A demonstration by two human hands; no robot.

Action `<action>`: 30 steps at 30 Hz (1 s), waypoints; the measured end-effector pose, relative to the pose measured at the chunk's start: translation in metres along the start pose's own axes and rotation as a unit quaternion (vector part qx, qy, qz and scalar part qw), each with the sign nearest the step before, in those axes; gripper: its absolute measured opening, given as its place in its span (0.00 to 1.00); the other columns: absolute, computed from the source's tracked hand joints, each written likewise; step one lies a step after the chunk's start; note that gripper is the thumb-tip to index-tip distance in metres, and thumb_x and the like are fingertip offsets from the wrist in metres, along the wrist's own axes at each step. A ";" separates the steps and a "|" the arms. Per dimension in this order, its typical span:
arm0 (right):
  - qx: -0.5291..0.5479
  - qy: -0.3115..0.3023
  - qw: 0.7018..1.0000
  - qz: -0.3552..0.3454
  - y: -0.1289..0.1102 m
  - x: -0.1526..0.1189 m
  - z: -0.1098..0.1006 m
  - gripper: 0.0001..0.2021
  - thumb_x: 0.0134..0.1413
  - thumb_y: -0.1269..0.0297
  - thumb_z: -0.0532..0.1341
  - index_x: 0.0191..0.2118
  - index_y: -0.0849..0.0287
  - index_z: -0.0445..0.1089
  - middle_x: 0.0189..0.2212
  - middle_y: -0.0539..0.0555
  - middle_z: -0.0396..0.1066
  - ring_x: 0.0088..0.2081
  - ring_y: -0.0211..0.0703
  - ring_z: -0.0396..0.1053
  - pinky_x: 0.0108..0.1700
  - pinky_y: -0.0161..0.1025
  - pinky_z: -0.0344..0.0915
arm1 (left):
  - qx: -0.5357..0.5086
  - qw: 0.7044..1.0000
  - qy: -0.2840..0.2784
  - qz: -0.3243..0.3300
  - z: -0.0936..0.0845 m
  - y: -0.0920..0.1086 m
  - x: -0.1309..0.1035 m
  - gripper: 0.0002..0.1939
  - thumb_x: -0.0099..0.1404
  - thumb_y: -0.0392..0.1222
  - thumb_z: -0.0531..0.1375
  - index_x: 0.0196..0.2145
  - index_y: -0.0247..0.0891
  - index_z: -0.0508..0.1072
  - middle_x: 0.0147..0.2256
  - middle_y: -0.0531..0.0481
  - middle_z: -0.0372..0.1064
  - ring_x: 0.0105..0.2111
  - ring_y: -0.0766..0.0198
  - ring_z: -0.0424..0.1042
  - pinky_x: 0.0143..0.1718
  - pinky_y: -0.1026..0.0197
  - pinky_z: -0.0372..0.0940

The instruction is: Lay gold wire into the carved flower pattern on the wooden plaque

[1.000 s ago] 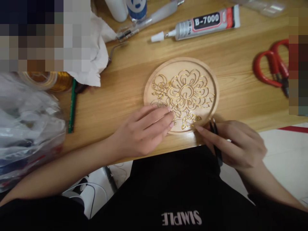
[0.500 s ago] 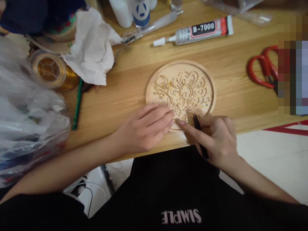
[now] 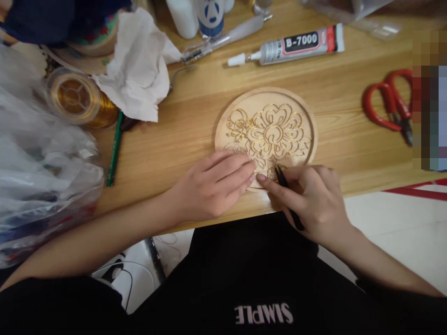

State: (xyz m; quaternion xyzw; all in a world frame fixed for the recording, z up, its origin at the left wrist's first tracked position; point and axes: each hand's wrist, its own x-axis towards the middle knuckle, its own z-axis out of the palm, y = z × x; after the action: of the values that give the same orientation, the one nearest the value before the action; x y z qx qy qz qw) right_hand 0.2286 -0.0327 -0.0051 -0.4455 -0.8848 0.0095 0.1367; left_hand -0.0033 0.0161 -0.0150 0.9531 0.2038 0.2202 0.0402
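On the wooden table lies a round wooden plate point(image 3: 232, 104) with a raised rim. Its face bears a flower design of thin gold wire point(image 3: 274, 133), with a large bloom at the centre. My left hand point(image 3: 216, 186) rests palm down over the plate's lower left, fingers stretched out side by side on its surface. They cover part of the design. At the lower right, my right hand point(image 3: 314, 200) grips black tweezers point(image 3: 281, 177), tips pointing up and away over the wire. Its index fingertip presses on the plate close to my left fingertips.
Behind the plate lie a B-7000 glue tube point(image 3: 300, 45) and a clear pen-like tool point(image 3: 240, 33). Red-handled scissors point(image 3: 387, 100) are at the right. To the left are crumpled tissue point(image 3: 139, 70), a gold wire spool point(image 3: 75, 97), a green pencil point(image 3: 114, 153) and a plastic bag point(image 3: 45, 172).
The view has shifted slightly, so the table things sit a little further right. The tweezers' tips have moved slightly left over the plate. Both hands stay almost in place.
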 end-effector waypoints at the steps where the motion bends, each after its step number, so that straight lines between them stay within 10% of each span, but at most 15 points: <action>1: -0.012 -0.002 1.000 -0.004 -0.001 0.001 -0.002 0.12 0.61 0.69 0.58 0.48 0.54 0.73 0.30 0.53 0.67 0.32 0.41 0.59 0.35 0.40 0.53 | -0.003 1.000 0.000 -0.003 0.000 0.000 0.000 0.07 0.68 0.34 0.59 0.44 0.33 0.71 0.47 0.46 0.75 0.50 0.57 0.73 0.51 0.54 0.70; 30: -0.053 -0.030 0.997 -0.052 -0.001 0.012 -0.015 0.12 0.63 0.71 0.54 0.46 0.60 0.73 0.28 0.54 0.70 0.31 0.42 0.60 0.34 0.40 0.51 | 0.017 0.999 0.031 0.027 -0.002 -0.004 0.003 0.07 0.63 0.35 0.65 0.40 0.32 0.75 0.43 0.50 0.77 0.44 0.60 0.74 0.44 0.57 0.72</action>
State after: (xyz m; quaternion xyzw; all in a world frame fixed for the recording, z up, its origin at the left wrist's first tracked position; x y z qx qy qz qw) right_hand 0.2249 -0.0259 0.0127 -0.4050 -0.9097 -0.0306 0.0864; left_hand -0.0037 0.0205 -0.0124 0.9514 0.1832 0.2471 0.0114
